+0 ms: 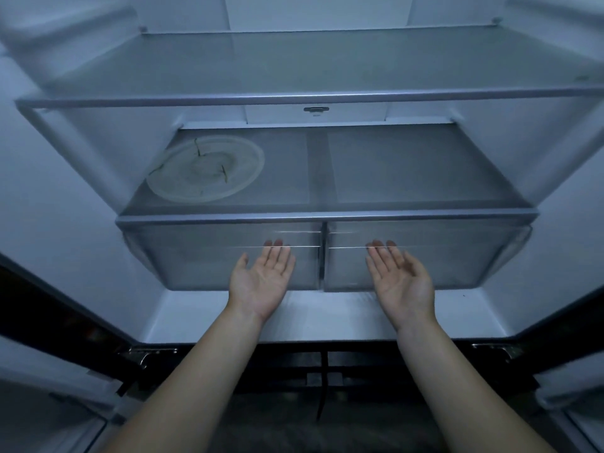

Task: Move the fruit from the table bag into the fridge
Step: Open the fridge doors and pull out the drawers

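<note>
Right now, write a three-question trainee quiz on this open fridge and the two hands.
1. True or false: the left hand is holding a piece of fruit.
2. Multiple choice: the round glass plate lies on A) the top shelf, B) the left side of the lower shelf, C) inside the right drawer.
3. Short answer: where do the fingertips of the right hand reach on the right drawer?

Key
1. False: both hands are empty, palms up.
2. B.
3. To the handle ridge on the drawer's front; whether they grip it cannot be told. The left hand does likewise at the left drawer.
</note>
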`<action>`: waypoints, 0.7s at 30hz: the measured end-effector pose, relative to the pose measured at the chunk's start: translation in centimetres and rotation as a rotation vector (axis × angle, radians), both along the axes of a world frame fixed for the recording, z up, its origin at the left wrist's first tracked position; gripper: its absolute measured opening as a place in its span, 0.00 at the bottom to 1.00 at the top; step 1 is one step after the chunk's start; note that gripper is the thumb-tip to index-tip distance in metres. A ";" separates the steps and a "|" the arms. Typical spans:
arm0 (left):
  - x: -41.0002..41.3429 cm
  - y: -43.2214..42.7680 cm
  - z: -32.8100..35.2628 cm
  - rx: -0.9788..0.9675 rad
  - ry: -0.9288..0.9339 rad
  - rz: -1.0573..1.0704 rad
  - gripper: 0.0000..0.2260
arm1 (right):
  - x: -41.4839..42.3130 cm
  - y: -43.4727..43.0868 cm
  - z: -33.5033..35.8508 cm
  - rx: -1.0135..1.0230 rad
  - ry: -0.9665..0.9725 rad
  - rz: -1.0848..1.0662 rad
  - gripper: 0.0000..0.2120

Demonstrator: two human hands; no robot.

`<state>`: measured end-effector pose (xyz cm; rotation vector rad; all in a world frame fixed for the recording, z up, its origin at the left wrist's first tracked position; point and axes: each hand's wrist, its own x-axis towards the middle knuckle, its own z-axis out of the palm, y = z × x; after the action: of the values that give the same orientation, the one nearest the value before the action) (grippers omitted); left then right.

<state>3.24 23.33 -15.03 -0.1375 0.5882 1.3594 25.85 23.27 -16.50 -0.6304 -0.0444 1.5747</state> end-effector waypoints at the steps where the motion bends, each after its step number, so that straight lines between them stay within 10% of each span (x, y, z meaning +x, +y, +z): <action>1: -0.1 -0.3 -0.1 0.007 -0.002 -0.006 0.22 | -0.1 -0.3 -0.1 0.007 0.005 -0.002 0.13; 21: 0.9 -10.9 -1.1 0.000 0.140 -0.009 0.21 | 1.4 -10.5 0.1 0.041 0.025 0.141 0.19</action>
<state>4.16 12.43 -16.15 -0.0405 0.7052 1.3679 27.23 12.72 -16.45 -0.5853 -0.1043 1.7128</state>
